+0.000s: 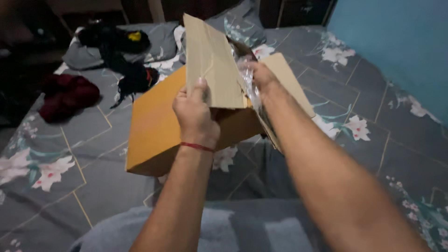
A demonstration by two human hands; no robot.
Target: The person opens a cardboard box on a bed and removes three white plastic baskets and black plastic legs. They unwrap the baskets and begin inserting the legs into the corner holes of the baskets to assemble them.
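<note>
grey cloth over the person's lap [242, 228] was seen closest to the lens, and both forearms were stretched out above it. one cardboard box [154, 126] was held up over the near middle of the bed [401, 140], clear of the floral grey sheet and tilted toward the head end. the left hand [196, 116] was clamped on a raised flap [210, 65], thumb pressed on its outer face, a red thread being worn at the wrist. the right hand [263, 77] was pushed into the open mouth of the box, closed on one piece of clear plastic wrapping [247, 79]; what the wrapping covered could not be told. the box was judged light, since it was carried by a flap alone, and stiff along its walls, though the flaps were creased and would probably bend or tear if pulled hard; a safer hold was judged to be the bottom edge or a corner. the plastic was judged thin, slippery and easily torn. two flaps were counted, one raised and one folded out at the right. near the far left corner of the bed one dark red garment [67, 95] and one heap of black clothing [126, 60] were left lying, well apart from the box.
</note>
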